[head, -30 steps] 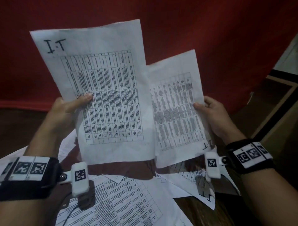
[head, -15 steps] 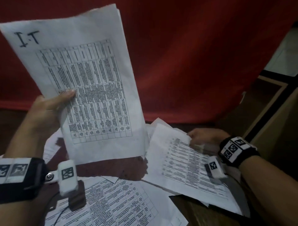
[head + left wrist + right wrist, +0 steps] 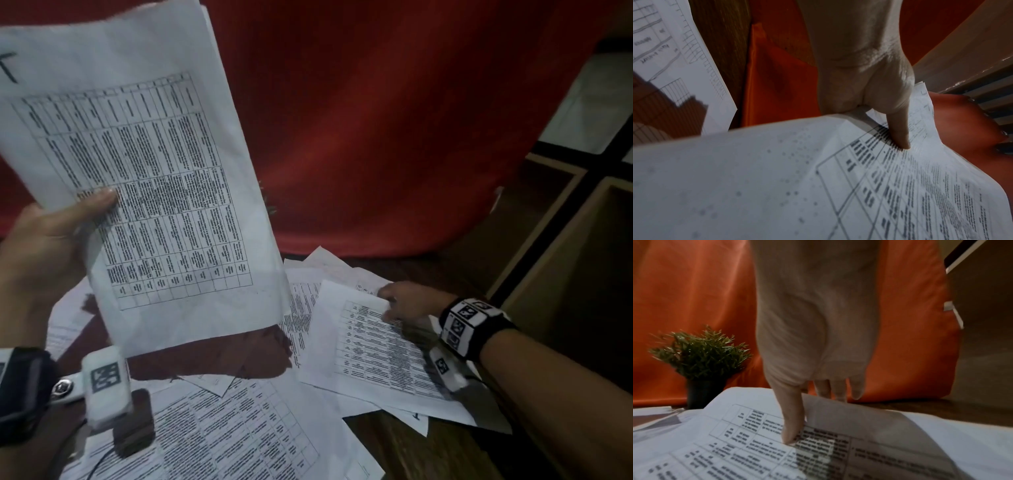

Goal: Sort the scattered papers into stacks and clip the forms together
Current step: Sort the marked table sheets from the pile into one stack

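This is looking like a desk in a home or a small office. Printed papers [image 3: 212, 442] with tables are lying scattered on a dark wooden table [image 3: 411, 452]. A red cloth [image 3: 394, 137] is hanging behind it as a backdrop. 1 small green plant [image 3: 701, 353] in a dark pot is standing at the cloth. Light wooden compartments [image 3: 565, 274] are showing at the right.

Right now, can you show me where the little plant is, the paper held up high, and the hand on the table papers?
plant [image 3: 701, 353], right wrist view, its leaves.
held-up paper [image 3: 154, 192], head view, printed table.
right hand [image 3: 407, 303], head view, its back.
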Available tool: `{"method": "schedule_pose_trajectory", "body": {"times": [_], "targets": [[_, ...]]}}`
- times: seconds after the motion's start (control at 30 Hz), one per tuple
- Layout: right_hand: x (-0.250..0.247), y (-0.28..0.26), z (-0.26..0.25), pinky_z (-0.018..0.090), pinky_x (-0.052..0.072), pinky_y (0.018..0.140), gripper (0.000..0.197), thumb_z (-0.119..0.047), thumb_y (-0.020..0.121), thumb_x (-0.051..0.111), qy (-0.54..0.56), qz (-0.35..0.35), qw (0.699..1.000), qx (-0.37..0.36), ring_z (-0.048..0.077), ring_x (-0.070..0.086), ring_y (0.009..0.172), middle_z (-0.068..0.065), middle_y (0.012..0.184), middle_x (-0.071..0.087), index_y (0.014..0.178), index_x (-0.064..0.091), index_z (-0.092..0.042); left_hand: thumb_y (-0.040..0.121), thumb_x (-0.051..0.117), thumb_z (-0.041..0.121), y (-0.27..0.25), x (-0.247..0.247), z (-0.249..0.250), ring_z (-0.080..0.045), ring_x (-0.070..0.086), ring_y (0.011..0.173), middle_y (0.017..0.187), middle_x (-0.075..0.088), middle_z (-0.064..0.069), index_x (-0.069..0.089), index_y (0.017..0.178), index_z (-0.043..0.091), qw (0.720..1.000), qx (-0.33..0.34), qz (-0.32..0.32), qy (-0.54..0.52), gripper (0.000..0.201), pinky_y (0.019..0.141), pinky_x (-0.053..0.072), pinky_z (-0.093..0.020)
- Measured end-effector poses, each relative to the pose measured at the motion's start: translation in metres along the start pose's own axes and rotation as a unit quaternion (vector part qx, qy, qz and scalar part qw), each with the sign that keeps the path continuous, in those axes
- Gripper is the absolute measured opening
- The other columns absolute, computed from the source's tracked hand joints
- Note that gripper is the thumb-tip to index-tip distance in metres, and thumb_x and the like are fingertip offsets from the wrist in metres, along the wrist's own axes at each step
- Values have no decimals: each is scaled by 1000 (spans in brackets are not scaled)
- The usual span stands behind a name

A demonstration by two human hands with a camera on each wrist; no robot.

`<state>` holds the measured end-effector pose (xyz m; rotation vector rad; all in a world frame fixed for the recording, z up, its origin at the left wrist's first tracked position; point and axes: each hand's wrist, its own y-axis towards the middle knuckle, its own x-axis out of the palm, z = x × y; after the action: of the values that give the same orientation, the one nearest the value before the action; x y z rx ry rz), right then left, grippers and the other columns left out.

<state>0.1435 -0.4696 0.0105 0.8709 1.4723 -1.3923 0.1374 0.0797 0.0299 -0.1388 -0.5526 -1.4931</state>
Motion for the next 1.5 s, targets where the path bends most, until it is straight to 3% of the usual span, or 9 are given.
{"method": "schedule_pose_trajectory", "body": {"times": [0.2, 0.33, 0.5, 0.83, 1.0, 1.07, 1.2, 1.4, 1.5], "targets": [[0, 34, -10, 31, 46, 65, 29, -28, 81, 78, 11, 54, 998, 19, 21, 60, 75, 0, 78, 61, 69, 54, -19, 84, 79, 37, 5, -6, -3, -17, 76, 109, 128, 75, -2, 57, 147, 6, 1000, 0, 4, 5, 74, 81, 65, -35], [-9, 43, 5, 27, 41, 64, 22, -30, 78, 81, 55, 88, 993, 57, 15, 59, 74, -3, 79, 60, 81, 66, -14, 87, 82, 34, 10, -20, -7, -22, 75, 114, 143, 65, -15, 58, 146, 3, 999, 16, 13, -37, 70, 82, 65, -45], [3, 46, 7, 24, 34, 58, 36, -27, 82, 80, 48, 95, 989, 103, 21, 55, 77, -3, 77, 55, 69, 47, -21, 76, 86, 48, -12, 1, 2, -28, 67, 127, 145, 64, -10, 60, 145, 12, 999, 11, -29, 22, 82, 96, 61, -45], [-20, 30, 12, 34, 54, 70, 13, -12, 84, 73, 164, 210, 962, 62, 26, 68, 81, 3, 82, 69, 85, 60, -14, 73, 89, 52, -13, 2, 5, -32, 66, 129, 148, 61, -15, 59, 145, 11, 999, 18, -23, 41, 88, 97, 61, -46], [-87, -12, 8, 45, 60, 73, 22, -2, 95, 66, 437, 334, 835, 6, 32, 73, 88, 14, 104, 76, 114, 67, -14, 82, 81, 33, -22, 21, 4, -25, 76, 111, 129, 74, -10, 73, 127, 15, 998, 9, -34, 49, 49, 88, 64, -44], [-111, -34, 2, 38, 60, 76, 25, -2, 99, 62, 505, 380, 775, -10, 26, 72, 91, 11, 108, 74, 124, 64, -6, 95, 66, 16, -28, 35, 2, -24, 78, 104, 121, 78, -8, 76, 118, 16, 998, 8, -30, 54, 25, 84, 65, -43], [-137, -66, -7, 20, 55, 70, 32, -9, 102, 60, 570, 430, 699, -37, 8, 67, 88, -1, 111, 71, 134, 61, -9, 99, 63, 9, -33, 55, -7, -23, 78, 104, 118, 79, -7, 71, 123, 11, 998, -25, 0, 52, 26, 81, 66, -38], [-132, -70, -14, 50, 55, 103, 35, -3, 102, 56, 753, 441, 482, -77, 29, 68, 120, 13, 132, 70, 137, 60, -8, 100, 65, 12, -23, 68, -28, -20, 75, 111, 120, 78, -6, 67, 134, 8, 995, -52, 81, -11, 35, 85, 64, -35], [-116, -62, -28, 52, 56, 100, 39, -3, 103, 53, 817, 416, 386, -104, 32, 67, 122, 16, 135, 67, 142, 55, -7, 105, 58, 17, -26, 83, -35, -26, 76, 110, 120, 78, -9, 79, 119, 15, 988, -124, 52, -71, 25, 87, 64, -47]]}}
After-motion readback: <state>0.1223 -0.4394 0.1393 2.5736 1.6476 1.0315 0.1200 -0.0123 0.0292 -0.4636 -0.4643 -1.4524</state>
